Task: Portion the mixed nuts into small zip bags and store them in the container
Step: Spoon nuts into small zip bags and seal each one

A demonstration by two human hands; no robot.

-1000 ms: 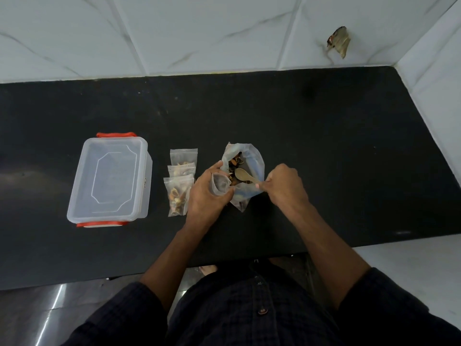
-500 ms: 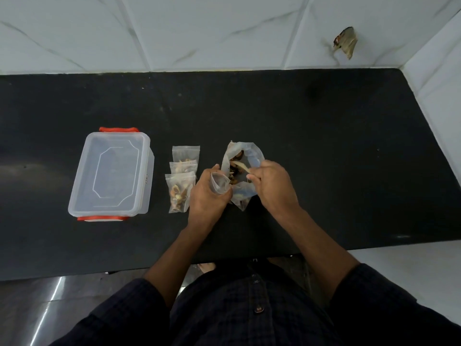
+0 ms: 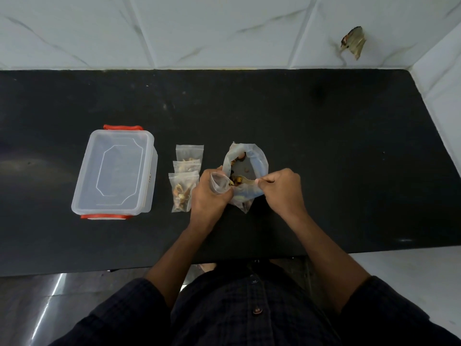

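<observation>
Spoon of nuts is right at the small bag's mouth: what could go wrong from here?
Nuts may miss: the left hand holds the small bag open only narrowly, and the spoon in the right hand looks about as wide. The big nut bag stands unsupported and could slump and spill.

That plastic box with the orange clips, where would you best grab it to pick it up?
Probably by its two long sides, coming down from above. The container lies flat on the black counter with its lid on, and the orange clips sit on the short ends, so gripping there might pop them. The filled zip bags beside its right wall leave little room.
</observation>
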